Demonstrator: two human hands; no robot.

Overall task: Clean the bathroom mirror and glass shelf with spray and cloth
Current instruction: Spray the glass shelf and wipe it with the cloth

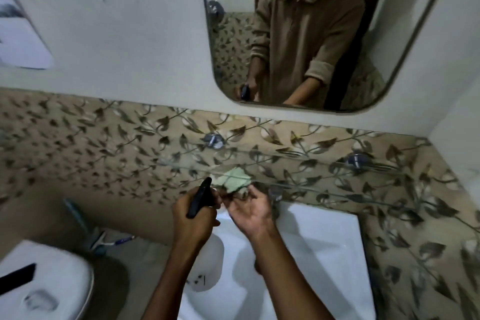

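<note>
My left hand (193, 218) grips the black trigger head of a spray bottle (207, 262), whose white body hangs below my wrist over the sink. My right hand (250, 212) holds a crumpled pale green cloth (235, 179) at the front edge of the glass shelf (324, 176), palm turned up. The shelf is clear glass on chrome brackets against the leaf-patterned tiles. The mirror (324, 34) hangs above on the white wall and reflects a person in a tan shirt with both hands low.
A white sink (324, 254) sits under the shelf. A white toilet cistern lid (46, 280) with a black object on it stands lower left. A teal-handled brush (85, 228) leans beside it. Chrome shelf brackets (214, 140) protrude from the tiles.
</note>
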